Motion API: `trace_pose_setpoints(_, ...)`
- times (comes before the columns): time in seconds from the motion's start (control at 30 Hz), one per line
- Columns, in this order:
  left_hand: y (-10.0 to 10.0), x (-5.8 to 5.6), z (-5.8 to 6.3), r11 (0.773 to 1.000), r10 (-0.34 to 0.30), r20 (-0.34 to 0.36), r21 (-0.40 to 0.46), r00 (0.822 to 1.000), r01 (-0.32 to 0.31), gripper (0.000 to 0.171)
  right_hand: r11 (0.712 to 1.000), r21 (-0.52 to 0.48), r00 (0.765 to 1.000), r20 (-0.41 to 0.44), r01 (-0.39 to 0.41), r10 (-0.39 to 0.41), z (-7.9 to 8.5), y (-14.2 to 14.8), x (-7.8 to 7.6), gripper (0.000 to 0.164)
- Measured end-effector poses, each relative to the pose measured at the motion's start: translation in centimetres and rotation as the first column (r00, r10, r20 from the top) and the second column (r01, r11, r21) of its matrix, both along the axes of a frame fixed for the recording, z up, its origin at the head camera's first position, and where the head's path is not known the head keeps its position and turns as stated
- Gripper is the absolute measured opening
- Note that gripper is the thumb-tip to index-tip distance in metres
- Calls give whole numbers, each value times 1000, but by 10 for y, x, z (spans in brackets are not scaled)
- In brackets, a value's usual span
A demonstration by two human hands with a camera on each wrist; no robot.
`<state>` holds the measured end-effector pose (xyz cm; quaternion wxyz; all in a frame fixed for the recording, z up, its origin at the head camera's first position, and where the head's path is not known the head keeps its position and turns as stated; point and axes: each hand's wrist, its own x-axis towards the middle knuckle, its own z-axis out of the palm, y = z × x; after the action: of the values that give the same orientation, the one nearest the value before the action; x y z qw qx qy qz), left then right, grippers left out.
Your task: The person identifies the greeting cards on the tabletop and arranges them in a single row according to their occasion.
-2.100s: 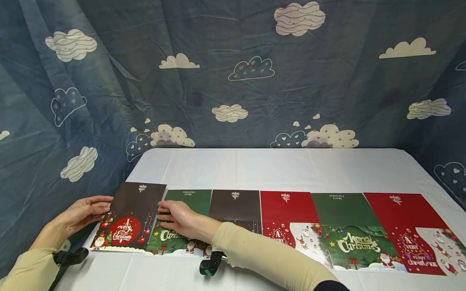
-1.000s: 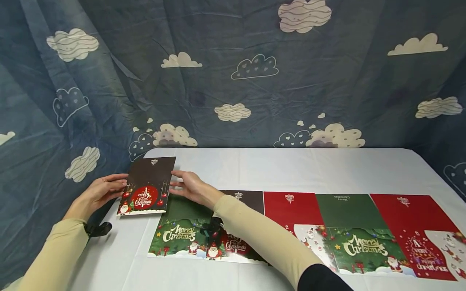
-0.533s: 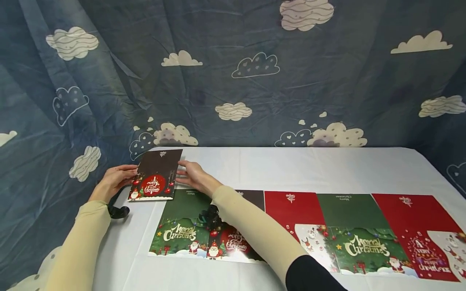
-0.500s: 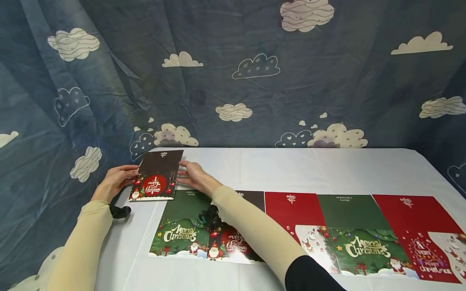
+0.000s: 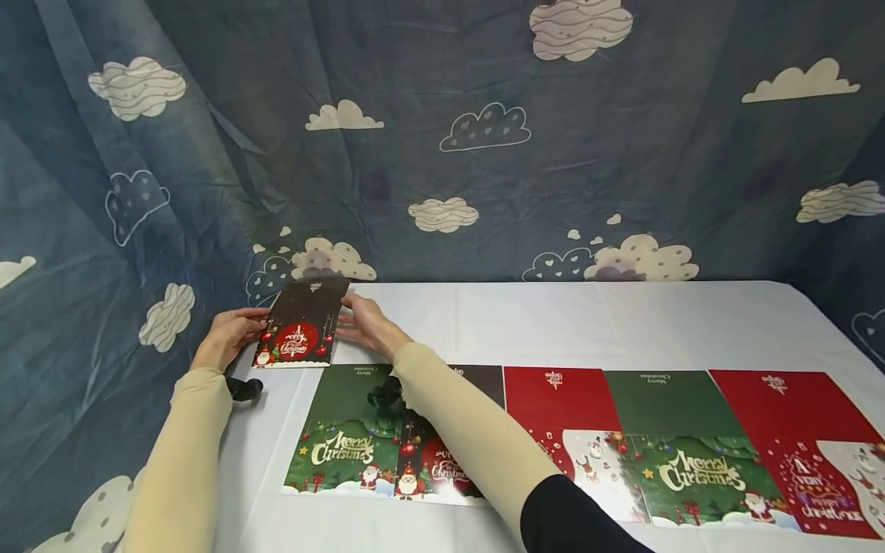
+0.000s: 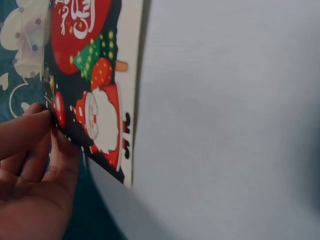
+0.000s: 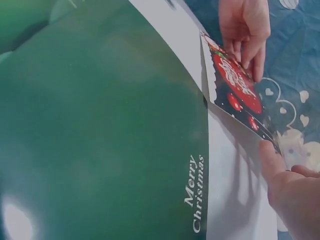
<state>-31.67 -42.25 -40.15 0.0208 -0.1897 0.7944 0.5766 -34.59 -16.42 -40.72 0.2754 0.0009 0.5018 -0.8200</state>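
Note:
A dark brown Christmas card (image 5: 307, 303) with a red round emblem is held above the back left corner of the table. My left hand (image 5: 228, 334) pinches its left edge; in the left wrist view the thumb and fingers of that hand (image 6: 42, 182) meet at the card's side near a printed Santa (image 6: 100, 120). At the opposite edge, my right hand (image 5: 369, 326) holds the card, with some fingers hidden behind it. The right wrist view shows the card (image 7: 235, 92) tilted between both hands, and the right hand (image 7: 295, 192) at its near corner.
A row of cards lies on the white table (image 5: 553, 322): green (image 5: 346, 399), brown (image 5: 480, 376), red (image 5: 553, 395), green (image 5: 671, 403) and red (image 5: 767, 403). My right forearm crosses over the brown one. A blue cloud-patterned cloth (image 5: 415, 161) hangs behind and at the left.
The brown card has been lifted from the left end of the row and carried back and slightly right by both hands. The green card beside it is now uncovered.

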Motion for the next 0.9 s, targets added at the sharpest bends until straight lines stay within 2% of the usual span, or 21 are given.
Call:
trace_pose_setpoints(0.17,1,-2,2,997,-2,16,-81,1000,3,52,999,0,999,13,40,-40,-2,-4,-2,48)
trace_pose_setpoints(0.33,3,-5,6,995,-7,28,-104,1000,10,52,997,-15,997,37,76,-75,0,-4,-3,44)
trace_pose_setpoints(0.6,-3,-3,1,991,-13,45,-130,999,19,52,997,-70,998,61,25,-20,-1,-5,-3,46)
trace_pose_setpoints(0.77,-7,0,1,989,-17,48,-147,999,24,47,999,-35,998,55,-19,21,-3,-4,-2,49)
trace_pose_setpoints(0.9,-7,0,-1,990,-9,52,-139,999,16,50,998,-26,997,54,-53,55,-3,-5,-3,53)
